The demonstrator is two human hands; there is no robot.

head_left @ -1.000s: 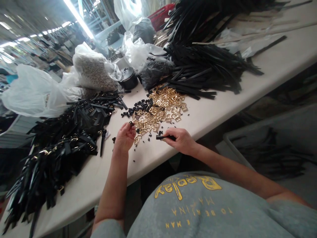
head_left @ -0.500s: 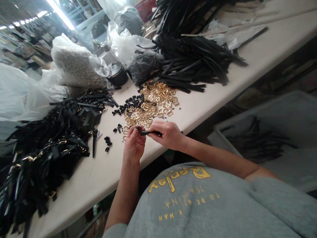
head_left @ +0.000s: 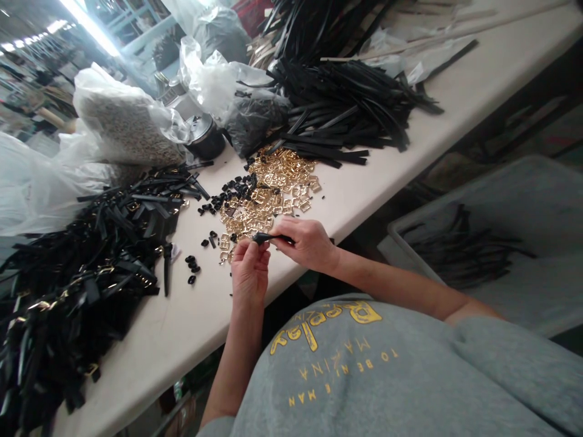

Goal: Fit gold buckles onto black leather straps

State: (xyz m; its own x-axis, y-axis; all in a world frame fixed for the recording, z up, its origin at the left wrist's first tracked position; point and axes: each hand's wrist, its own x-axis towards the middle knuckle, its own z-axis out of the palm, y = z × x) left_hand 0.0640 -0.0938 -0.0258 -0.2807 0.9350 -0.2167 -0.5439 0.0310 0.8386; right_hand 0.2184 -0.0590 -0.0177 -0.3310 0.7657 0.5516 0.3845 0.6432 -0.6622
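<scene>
My right hand [head_left: 310, 243] is closed around a short black strap [head_left: 279, 237], whose end points left. My left hand [head_left: 249, 267] pinches a small black strap loop [head_left: 259, 238] between thumb and forefinger, right at the strap's end. Whether the strap has entered the loop is hidden by the fingers. Just beyond both hands lies a heap of gold buckles [head_left: 286, 167]. Small black loops [head_left: 234, 189] are piled against its left side, and several more loops [head_left: 192, 264] lie scattered nearer my left hand.
A large heap of black straps with gold buckles [head_left: 109, 267] covers the table's left side. Loose black straps [head_left: 346, 109] lie at the back. Filled plastic bags [head_left: 122, 115] and a dark pot [head_left: 204, 138] stand behind. Below the right edge sits a pale bin [head_left: 537, 212] holding black strips.
The strap's end has come up against the loop in my left fingers; before, a small gap showed. The whole view has shifted slightly.
</scene>
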